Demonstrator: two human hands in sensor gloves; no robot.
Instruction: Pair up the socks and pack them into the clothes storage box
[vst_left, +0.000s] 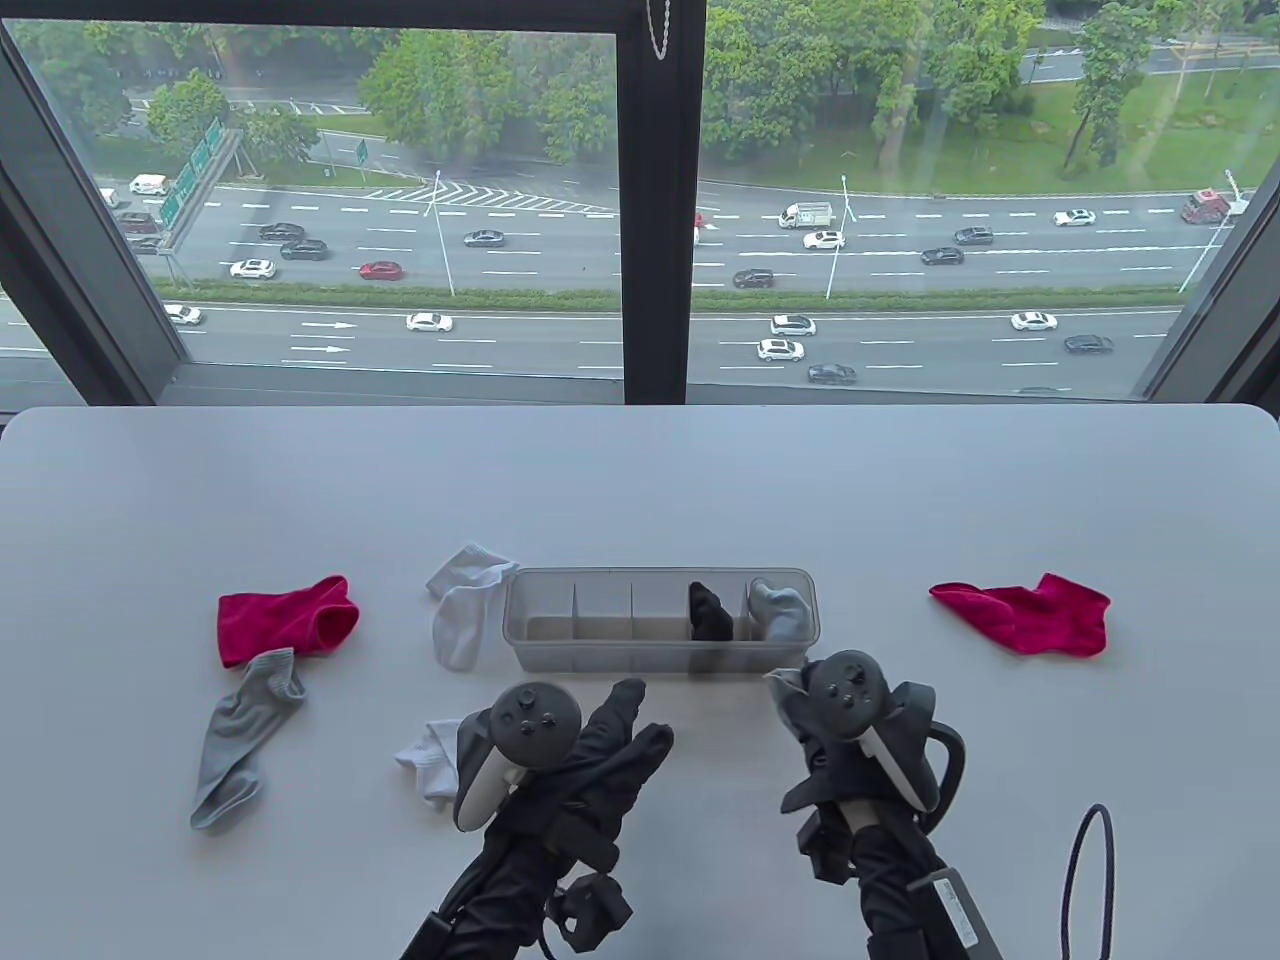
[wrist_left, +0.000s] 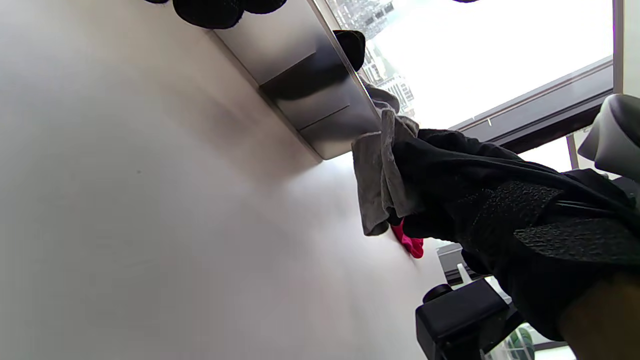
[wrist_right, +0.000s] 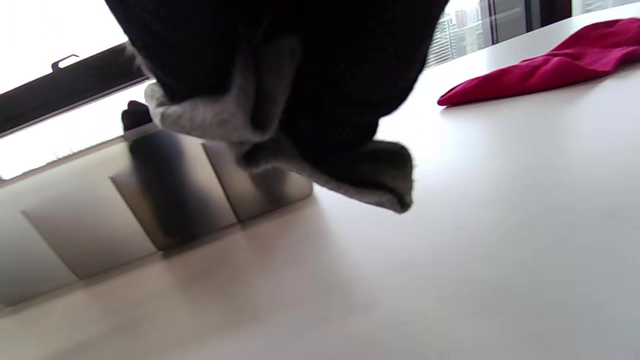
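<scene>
Box (vst_left: 560, 652): black sock (vst_left: 709, 610), grey sock (vst_left: 780, 608) | right grip (vst_left: 850, 735) clutches grey sock | left grip (vst_left: 590, 745) relaxed

The long, divided plastic storage box (vst_left: 600, 640) is translucent grey. Inside it sit a rolled black sock (vst_left: 708, 610) and a bundled pale grey sock (vst_left: 780, 608). The 2 flat ankle socks at the table's sides, one on the left (vst_left: 285, 620) and one on the right (vst_left: 1030, 615), are crimson red. A long plain grey sock (vst_left: 240, 735) lies below the left red one. 2 crumpled white socks, one by the box (vst_left: 462, 600) and one by the left hand (vst_left: 428, 758), are plain. Both gloved hands, left (vst_left: 590, 760) and right (vst_left: 850, 740), are black, and the smooth table top (vst_left: 640, 480) is white.
</scene>
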